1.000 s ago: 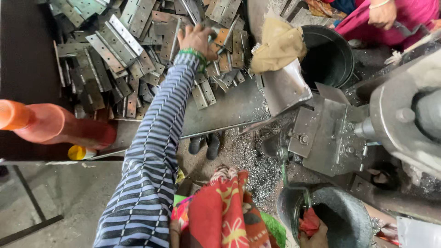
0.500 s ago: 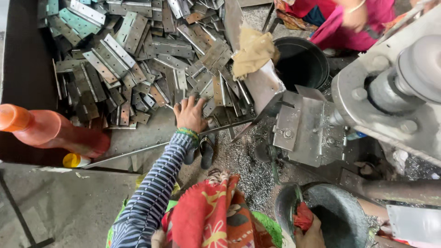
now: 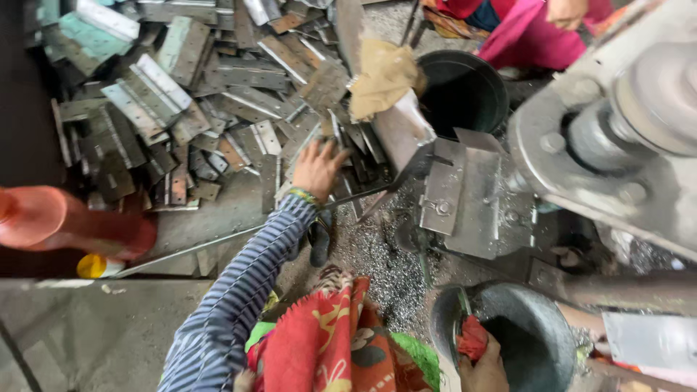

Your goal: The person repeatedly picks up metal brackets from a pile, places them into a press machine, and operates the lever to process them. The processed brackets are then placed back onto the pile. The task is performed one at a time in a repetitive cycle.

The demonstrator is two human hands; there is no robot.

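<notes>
Grey metal shavings [image 3: 377, 265] litter the floor of a workshop beside a heavy press machine [image 3: 617, 138], seen from the single head view. On the worktop [image 3: 218, 218] lies a heap of flat metal plates [image 3: 189, 109], too many and too overlapped to count, probably piled within arm's reach for feeding the machine. The left hand [image 3: 317, 168] rests on the heap's near edge, fingers spread and bent over a plate [image 3: 270, 178]; whether it grips it cannot be told. The right hand [image 3: 483, 363] is clenched on a red cloth [image 3: 472, 337] at the rim of one grey bowl [image 3: 508, 341]. One black tub [image 3: 462, 91] stands beyond, and another person's pink sleeve [image 3: 523, 33] shows past it.
</notes>
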